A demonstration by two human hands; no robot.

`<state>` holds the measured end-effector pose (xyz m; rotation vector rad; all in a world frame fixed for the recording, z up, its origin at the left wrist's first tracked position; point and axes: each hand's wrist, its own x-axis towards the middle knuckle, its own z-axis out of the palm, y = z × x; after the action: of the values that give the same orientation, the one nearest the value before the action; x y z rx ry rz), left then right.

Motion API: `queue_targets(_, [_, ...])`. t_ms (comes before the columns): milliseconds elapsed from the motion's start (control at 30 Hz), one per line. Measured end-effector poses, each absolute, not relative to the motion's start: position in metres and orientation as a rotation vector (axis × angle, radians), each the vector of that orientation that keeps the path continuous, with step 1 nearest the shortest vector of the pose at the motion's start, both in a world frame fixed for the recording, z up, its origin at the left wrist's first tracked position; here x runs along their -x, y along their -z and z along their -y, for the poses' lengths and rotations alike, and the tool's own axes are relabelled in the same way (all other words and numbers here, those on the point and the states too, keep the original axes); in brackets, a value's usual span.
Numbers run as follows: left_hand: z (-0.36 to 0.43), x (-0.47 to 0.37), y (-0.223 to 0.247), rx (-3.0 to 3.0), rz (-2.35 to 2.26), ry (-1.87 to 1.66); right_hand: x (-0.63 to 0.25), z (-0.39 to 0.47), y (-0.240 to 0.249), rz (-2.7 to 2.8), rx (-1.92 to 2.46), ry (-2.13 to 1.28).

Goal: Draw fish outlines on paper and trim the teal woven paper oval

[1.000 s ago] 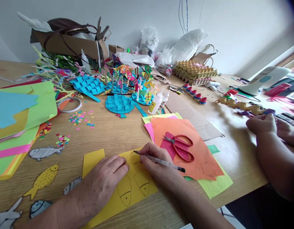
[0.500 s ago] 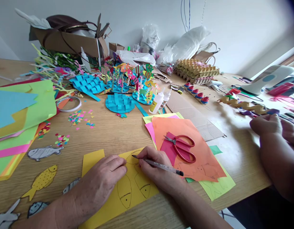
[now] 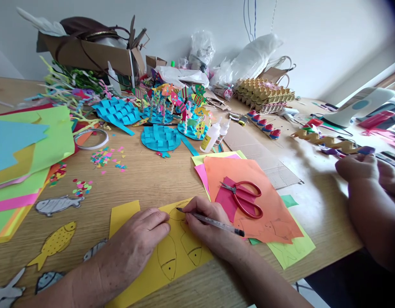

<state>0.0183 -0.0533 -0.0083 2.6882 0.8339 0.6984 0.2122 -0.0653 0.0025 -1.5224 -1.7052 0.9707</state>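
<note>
Pinching pen (image 3: 218, 223) near tip, over yellow sheet (image 3: 152, 273): right hand (image 3: 212, 233). Left hand (image 3: 138, 239) resting on sheet, grasping nothing. Pen likely light, stiff; sheet bendy, hold by edge.

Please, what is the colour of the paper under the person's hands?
The paper is yellow; it shows best in the head view.

Pen (image 3: 213, 221) plastic; yellow sheet (image 3: 179, 246) matt paper; tabletop (image 3: 146, 179) wood.
</note>
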Motion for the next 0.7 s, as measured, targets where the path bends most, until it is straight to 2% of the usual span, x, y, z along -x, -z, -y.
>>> queue_targets(700, [0.051,-0.0188,0.0114,-2.684,-0.834,-0.695,-0.2172,0.0714,-0.0058,1.739,1.478,-0.994])
